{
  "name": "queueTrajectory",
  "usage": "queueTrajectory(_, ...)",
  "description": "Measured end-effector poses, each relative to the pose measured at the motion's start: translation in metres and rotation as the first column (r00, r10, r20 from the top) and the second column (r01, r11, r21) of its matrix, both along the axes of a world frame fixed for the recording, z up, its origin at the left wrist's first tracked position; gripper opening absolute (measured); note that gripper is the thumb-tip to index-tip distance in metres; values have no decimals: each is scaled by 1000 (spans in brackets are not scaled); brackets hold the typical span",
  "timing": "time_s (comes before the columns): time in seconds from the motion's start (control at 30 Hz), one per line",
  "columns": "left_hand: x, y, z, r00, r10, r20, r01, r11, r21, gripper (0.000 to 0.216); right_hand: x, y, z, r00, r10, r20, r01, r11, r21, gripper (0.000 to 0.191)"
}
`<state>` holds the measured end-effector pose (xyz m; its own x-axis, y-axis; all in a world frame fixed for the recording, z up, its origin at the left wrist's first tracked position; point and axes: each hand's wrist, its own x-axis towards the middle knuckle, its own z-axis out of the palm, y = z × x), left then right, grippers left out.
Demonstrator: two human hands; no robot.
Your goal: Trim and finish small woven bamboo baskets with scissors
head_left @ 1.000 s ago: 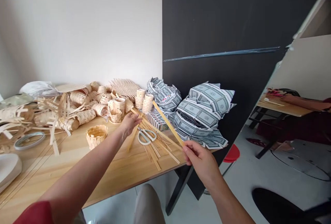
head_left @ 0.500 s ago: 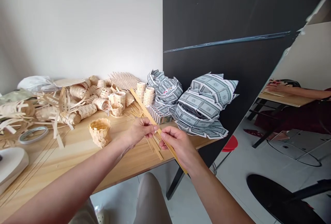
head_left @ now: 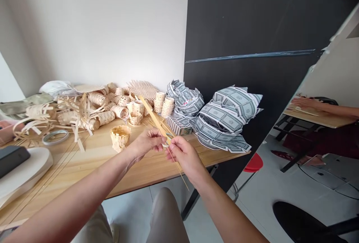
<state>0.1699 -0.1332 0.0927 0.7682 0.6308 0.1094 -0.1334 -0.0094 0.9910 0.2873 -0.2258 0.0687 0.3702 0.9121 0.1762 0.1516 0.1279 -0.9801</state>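
Both my hands pinch one long thin bamboo strip [head_left: 151,114] above the wooden table [head_left: 92,157]. My left hand [head_left: 147,144] grips it from the left with closed fingers. My right hand [head_left: 183,155] pinches it from the right, and the strip's lower end sticks out past that hand over the table's edge. Its upper end points toward a heap of small woven baskets [head_left: 112,102]. More loose strips lie on the table under my hands. A small woven basket [head_left: 120,137] stands just left of my left hand.
Folded patterned paper shapes [head_left: 221,117] pile at the table's right end against a black board [head_left: 266,48]. A tape ring [head_left: 56,137] and a white object [head_left: 22,170] lie at the left. Another person's arm [head_left: 322,106] rests on a table at the far right. A red stool [head_left: 252,164] stands below.
My left hand left the strips and scissors on the table and came to the strip held by my right hand. Both hands drew together nearer me, and the view shifted slightly.
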Motion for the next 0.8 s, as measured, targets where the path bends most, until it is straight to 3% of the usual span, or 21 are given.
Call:
queueTrajectory(0.1, -6, -4, -4, 999, -9, 37, 10, 1000, -21, 14, -6, -1, -8, 986, -38, 165, 40, 999, -6, 20)
queueTrajectory(0.2, -11, -9, -7, 997, 39, 71, -37, 999, -31, 8, -10, -4, -11, 906, -109, 409, 95, 994, 56, 13)
queueTrajectory(0.3, -13, -14, -9, 976, 170, 137, -156, 982, -108, 8, -16, -8, -8, 803, -163, 573, 121, 986, 111, 11)
queueTrajectory(0.43, -15, -15, -10, 890, 403, 215, -350, 904, -246, 6, -24, -12, -5, 739, -124, 662, 108, 992, 65, 13)
queueTrajectory(0.6, -44, 22, -4, 727, 628, 277, -532, 770, -351, 14, -21, -25, -17, 747, -45, 663, 76, 997, -18, 16)
queueTrajectory(0.73, -75, 46, -1, 572, 764, 298, -625, 642, -445, 19, -10, -28, -35, 869, -25, 495, 44, 999, -26, 19)
queueTrajectory(0.8, -79, 37, -6, 573, 771, 278, -622, 630, -465, 20, -9, -22, -42, 919, -30, 392, 48, 998, -37, 21)
